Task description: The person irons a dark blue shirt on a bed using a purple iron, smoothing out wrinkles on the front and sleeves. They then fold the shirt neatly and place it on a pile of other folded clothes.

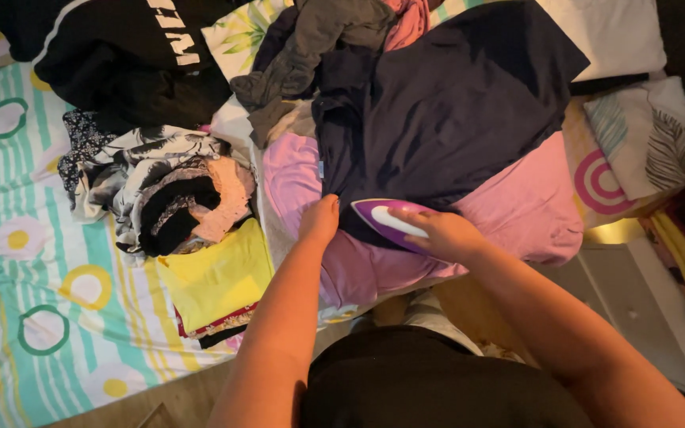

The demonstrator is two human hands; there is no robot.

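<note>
Purple iron (pixel 386 221), navy garment (pixel 453 103), patterned bedsheet (pixel 33 261)

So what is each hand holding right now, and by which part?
The right hand has its grip around the white handle of the purple iron. The left hand holds nothing; it presses flat on the dark navy garment.

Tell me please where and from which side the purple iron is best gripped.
Grip the purple iron by its white handle on top, coming from above and from the rear end near the person. The flat base lies down on the dark garment and the pointed tip faces left, away from the right hand, which already closes over that handle. The left hand presses the cloth beside the tip.
</note>
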